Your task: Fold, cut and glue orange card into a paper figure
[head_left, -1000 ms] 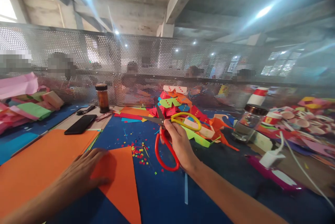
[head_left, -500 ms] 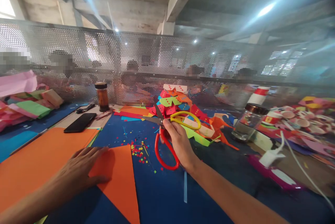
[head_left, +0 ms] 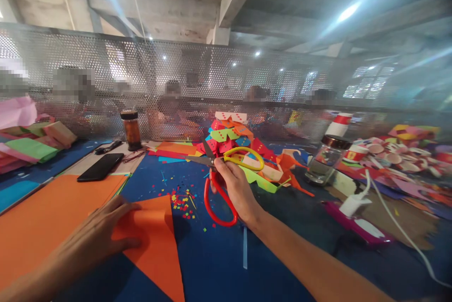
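My left hand (head_left: 102,229) is on a folded orange sheet of paper (head_left: 157,245) at the lower left, thumb and fingers curled at its edge. The sheet bulges slightly beside my fingertips. My right hand (head_left: 238,191) grips a pair of scissors (head_left: 221,215) with one red and one yellow handle loop. The dark blades stand apart and point to the far left, over the table. Small coloured paper bits (head_left: 183,203) are scattered between my hands. Beyond the scissors lies a heap of cut coloured paper pieces (head_left: 226,135).
Flat orange sheets (head_left: 45,226) lie at the left, with a black phone (head_left: 100,167) behind them. A jar of brown liquid (head_left: 132,132), a glass jar (head_left: 326,161), a purple power strip (head_left: 356,224) with cable and paper piles (head_left: 395,156) stand around. A perforated screen (head_left: 197,76) closes the back.
My left fingers have curled more and the orange sheet now bulges near its upper edge. My right hand still holds the open scissors. The whole view has shifted slightly.
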{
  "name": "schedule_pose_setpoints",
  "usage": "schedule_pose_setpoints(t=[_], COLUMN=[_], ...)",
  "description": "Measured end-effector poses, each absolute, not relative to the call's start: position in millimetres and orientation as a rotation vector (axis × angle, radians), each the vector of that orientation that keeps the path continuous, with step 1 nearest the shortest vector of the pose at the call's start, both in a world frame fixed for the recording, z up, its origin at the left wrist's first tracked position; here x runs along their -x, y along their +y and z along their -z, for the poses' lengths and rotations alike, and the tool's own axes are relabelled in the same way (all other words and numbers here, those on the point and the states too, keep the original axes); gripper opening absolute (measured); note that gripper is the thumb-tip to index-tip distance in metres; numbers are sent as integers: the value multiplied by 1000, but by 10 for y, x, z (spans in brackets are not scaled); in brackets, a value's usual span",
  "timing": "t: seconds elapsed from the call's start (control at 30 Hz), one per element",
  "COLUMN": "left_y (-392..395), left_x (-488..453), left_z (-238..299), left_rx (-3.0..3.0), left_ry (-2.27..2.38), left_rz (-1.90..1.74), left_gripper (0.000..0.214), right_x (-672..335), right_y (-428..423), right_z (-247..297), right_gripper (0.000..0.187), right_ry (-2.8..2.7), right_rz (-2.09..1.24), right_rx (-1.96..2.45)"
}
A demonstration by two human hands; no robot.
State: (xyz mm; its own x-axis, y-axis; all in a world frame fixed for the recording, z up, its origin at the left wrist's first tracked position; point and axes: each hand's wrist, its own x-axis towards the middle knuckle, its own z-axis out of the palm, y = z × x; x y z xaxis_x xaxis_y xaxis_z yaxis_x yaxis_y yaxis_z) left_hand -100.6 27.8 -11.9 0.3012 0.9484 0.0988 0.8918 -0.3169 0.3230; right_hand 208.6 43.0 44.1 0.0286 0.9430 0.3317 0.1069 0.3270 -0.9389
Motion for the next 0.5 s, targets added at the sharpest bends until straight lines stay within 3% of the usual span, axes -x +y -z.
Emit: schedule_pose_setpoints(t=[0.2,0.5], left_y=[318,278], left_x=[1025,1196], left_z=[77,-177], left_rx=[-2381,-2171], left_ry=[1671,1577], left_rz=[-438,-408], left_gripper=[26,29], right_x=[-2080,-2099], right_y=[382,379], right_z=[-516,-556], right_gripper=[49,48], right_ry=[-1397,-1385], right_rz=[-914,-950], right_rx=[1045,1013])
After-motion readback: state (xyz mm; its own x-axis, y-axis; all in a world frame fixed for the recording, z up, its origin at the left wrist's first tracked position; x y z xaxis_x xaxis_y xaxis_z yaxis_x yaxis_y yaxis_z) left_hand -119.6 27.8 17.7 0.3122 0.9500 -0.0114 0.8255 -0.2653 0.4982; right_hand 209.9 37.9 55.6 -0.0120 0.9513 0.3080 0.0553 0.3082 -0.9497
